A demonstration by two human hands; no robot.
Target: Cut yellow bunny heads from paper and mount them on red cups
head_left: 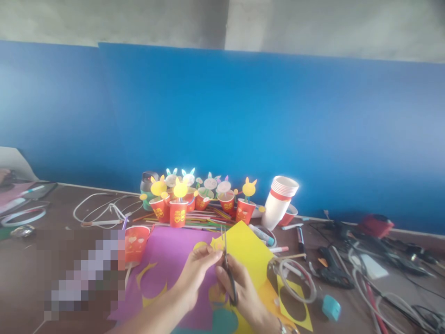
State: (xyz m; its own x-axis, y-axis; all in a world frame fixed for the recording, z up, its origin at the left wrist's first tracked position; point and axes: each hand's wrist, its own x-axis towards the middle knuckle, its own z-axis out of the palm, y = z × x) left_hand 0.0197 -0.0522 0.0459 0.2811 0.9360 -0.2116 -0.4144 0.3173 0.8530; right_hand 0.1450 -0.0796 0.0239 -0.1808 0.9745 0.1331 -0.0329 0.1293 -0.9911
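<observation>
My left hand (195, 273) pinches a small yellow paper cutout (217, 243) between thumb and fingers. Black-handled scissors (229, 277) are gripped in my right hand (241, 285), their blades pointing away from me, right beside the cutout. Whether the blades touch the paper is too blurred to tell. Under both hands lie a purple sheet (170, 246) and, to its right, a yellow sheet (248, 248). Yellow scraps with curved cut edges (163, 293) rest on the purple sheet. Part of a teal sheet (224, 321) shows below my hands.
Behind the sheets stand several red paper cups (178, 214) with paper animal heads, and a stack of white cups (278, 204). A decorated red cup (135, 243) is at left. Rightward lie a glue gun (333, 269), coiled cable (299, 283) and teal block (331, 307). A blue partition (243, 120) rises behind.
</observation>
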